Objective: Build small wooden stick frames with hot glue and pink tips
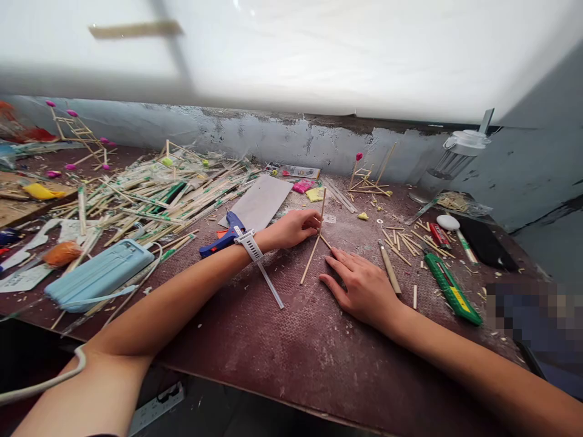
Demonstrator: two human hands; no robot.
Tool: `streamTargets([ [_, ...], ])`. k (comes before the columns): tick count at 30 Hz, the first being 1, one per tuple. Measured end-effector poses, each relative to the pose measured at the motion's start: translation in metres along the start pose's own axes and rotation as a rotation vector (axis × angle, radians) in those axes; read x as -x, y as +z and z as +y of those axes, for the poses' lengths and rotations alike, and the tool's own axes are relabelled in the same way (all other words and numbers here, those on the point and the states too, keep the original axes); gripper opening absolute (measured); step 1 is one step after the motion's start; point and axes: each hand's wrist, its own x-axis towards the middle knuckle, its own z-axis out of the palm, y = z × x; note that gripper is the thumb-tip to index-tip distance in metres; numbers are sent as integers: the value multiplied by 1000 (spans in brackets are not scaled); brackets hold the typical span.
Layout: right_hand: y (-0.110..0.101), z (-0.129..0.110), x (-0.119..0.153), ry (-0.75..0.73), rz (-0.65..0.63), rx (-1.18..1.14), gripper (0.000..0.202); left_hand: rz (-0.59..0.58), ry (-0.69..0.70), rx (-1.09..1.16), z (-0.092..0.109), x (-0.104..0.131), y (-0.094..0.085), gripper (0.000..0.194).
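Observation:
Thin wooden sticks [311,259] meet at a joint near the middle of the table, one rising upright and others lying along the surface. My left hand [298,228] has its fingers curled with the fingertips at the upright stick, pinching it near the joint. My right hand [361,280] rests palm down on the table, fingers spread, its index fingertip touching the end of a short stick that runs to the joint. A blue glue gun [225,235] lies behind my left wrist, with a clear glue stick [271,285] sticking out in front of the wrist.
Wrapped sticks [182,188] are heaped at the left, beside a light blue case [100,274]. A stick model [367,182] stands at the back. On the right lie a green cutter [450,288], loose short sticks [401,243] and a black phone-like object [486,243]. The table's front edge is near.

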Motion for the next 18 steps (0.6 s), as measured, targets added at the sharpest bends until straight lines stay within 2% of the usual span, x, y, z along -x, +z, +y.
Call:
streamTargets([
  [5, 0, 1, 0, 4, -2, -13, 43, -23, 7, -95, 1, 0, -2, 18],
  [14, -2, 0, 0, 6, -13, -9, 43, -31, 8, -138, 4, 0, -1, 16],
  [16, -2, 0, 0, 11, -23, -14, 43, -7, -14, -244, 9, 0, -5, 18],
  [18, -2, 0, 0, 18, -32, -23, 43, 41, -68, -446, 16, 2, -12, 23],
])
